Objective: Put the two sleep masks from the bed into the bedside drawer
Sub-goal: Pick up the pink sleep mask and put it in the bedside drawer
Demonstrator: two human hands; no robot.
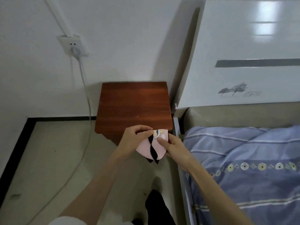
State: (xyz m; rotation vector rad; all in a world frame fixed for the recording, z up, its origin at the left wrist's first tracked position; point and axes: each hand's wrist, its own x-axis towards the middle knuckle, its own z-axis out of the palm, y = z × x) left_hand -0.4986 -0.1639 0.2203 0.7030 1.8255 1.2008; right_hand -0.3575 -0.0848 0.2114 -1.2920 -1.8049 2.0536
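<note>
Both hands hold a folded pink sleep mask [158, 150] with a black strap and a small cartoon print, just in front of the dark red wooden bedside table [133, 104]. My left hand [134, 140] pinches its top left edge. My right hand [174, 145] grips its right side with the thumb pressed on the front. A black edge shows beneath the pink mask; whether that is a second mask I cannot tell. The table's drawer front is hidden behind my hands.
The bed with a blue striped quilt [246, 159] lies to the right, under a glossy white headboard [243, 51]. A wall socket [74, 46] with a white cable [86, 98] running down to the floor is at the left. My dark trouser leg [155, 207] is below.
</note>
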